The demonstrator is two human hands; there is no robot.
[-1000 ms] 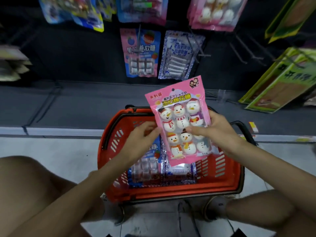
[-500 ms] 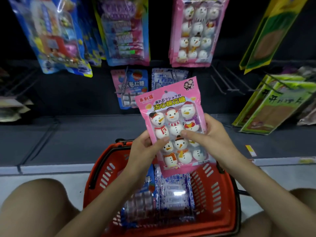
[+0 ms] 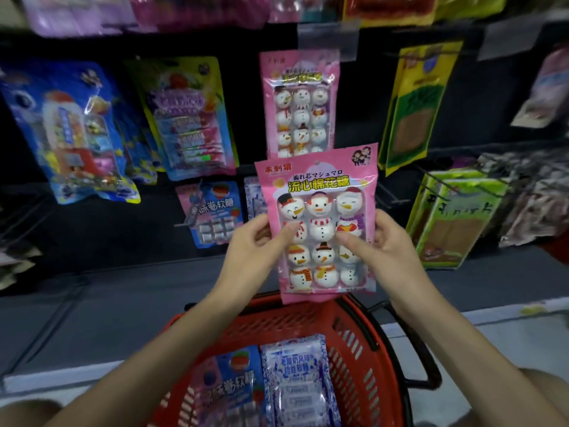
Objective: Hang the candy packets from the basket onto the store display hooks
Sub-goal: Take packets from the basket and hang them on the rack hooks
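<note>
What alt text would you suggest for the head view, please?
The left hand and right hand grip a pink snowman marshmallow packet by its sides, just below a matching packet hanging on the display. A red basket beneath holds two more packets.

The snowman packet under my fingers is glossy pink plastic film with a clear window that catches glare. Below it, the basket is red moulded plastic, slotted and faintly shiny, and its black handle looks duller. The blue-and-white packet lower still is crinkled, shiny film. Above the snowman packet, a hanging twin shows the same gloss. The shelf to its left looks matt grey.
</note>
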